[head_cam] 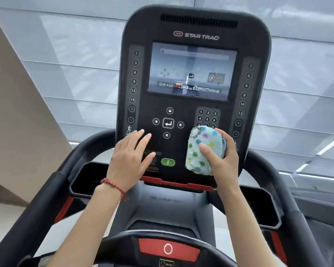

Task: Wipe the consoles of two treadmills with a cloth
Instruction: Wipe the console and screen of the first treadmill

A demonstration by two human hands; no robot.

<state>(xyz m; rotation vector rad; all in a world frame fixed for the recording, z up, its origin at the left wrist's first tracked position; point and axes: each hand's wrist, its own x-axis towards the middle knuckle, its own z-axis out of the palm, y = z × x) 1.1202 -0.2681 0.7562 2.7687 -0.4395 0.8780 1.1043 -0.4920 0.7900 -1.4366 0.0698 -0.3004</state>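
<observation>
My right hand (223, 155) grips folded pale-blue dotted terry cloth (202, 151), pressed on lower right of black treadmill console (193, 105), under number keypad (207, 117). My left hand (131, 158) flat, released, bracing panel. Best: firm overlapping strokes, avoid green start button (168, 162).

Pale-blue cloth (201, 149), multicoloured dots
</observation>
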